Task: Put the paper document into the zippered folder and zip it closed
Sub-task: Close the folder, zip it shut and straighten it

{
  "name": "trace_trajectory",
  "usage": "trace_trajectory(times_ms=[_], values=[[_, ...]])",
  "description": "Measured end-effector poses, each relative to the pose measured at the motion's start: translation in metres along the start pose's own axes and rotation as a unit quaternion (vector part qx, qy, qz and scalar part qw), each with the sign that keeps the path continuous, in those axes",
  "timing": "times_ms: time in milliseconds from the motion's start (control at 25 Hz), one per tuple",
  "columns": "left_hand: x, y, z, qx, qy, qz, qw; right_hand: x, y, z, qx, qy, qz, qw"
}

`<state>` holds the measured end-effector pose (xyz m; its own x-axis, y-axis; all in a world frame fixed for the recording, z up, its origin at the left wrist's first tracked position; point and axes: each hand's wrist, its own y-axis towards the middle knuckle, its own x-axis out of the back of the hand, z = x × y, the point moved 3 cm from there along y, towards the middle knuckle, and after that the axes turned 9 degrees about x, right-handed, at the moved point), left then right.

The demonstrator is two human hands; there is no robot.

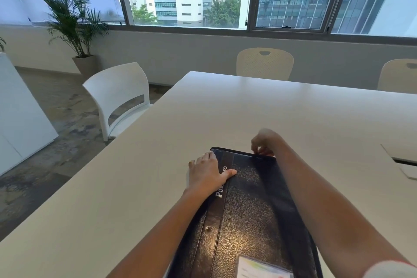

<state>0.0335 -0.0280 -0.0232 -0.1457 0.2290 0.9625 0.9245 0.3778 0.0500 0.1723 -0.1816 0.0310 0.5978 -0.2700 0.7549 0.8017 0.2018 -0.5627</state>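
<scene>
From my feed: black zippered folder lies flat and shut on the white table, long axis running away from the wearer, near end cut off by the frame edge; pebbled leather-look cover w/ a smoother band down the left side; white lettering on that band reads "Po…" then is covered by the left hand, last letter looks like "o"; can't read the whole word. Left hand is flat, fingers spread, pressing on the folder's far-left corner, thumb lying across the cover; not gripping anything. Right hand is at the far edge, fingertips pinched together on the zip line, prob. on the puller, tho the puller itself is too small for me to make out. Clear ID pocket w/ a pale card at the near end; print on it blurred. Paper doc not visible; I can't tell if it's inside.
</scene>
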Motion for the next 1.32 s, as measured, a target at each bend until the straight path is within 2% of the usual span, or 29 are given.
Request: trace_trajectory(times_ms=[160,320,560,680,800,880,1040,1200,1320], values=[[0.000,-0.003,0.001,-0.007,-0.011,-0.016,1.000,-0.018,0.011,0.046,0.087,0.013,-0.120,0.989],[0.000,-0.003,0.003,-0.009,-0.023,-0.024,0.999,-0.035,0.015,0.086,0.133,-0.007,-0.196,0.971],[-0.001,-0.003,0.005,-0.023,-0.030,-0.021,0.999,-0.054,0.012,0.105,0.166,0.088,-0.219,0.957],[0.000,-0.002,0.008,-0.020,-0.026,0.006,0.999,-0.049,0.003,0.091,0.189,0.127,-0.230,0.946],[0.005,-0.003,0.011,-0.021,-0.036,0.032,0.999,-0.044,-0.014,0.064,0.206,0.117,-0.268,0.934],[0.011,-0.008,0.014,-0.023,-0.027,0.030,0.999,-0.043,-0.027,0.038,0.191,0.084,-0.292,0.934],[0.023,-0.018,0.025,-0.014,-0.024,0.065,0.998,-0.043,-0.061,-0.034,0.078,-0.008,-0.333,0.940],[0.032,-0.028,0.038,-0.013,-0.044,0.100,0.994,-0.054,-0.102,-0.099,0.012,0.027,-0.311,0.950],[0.036,-0.038,0.048,-0.019,-0.041,0.123,0.991,-0.072,-0.129,-0.127,0.024,0.153,-0.276,0.949]])
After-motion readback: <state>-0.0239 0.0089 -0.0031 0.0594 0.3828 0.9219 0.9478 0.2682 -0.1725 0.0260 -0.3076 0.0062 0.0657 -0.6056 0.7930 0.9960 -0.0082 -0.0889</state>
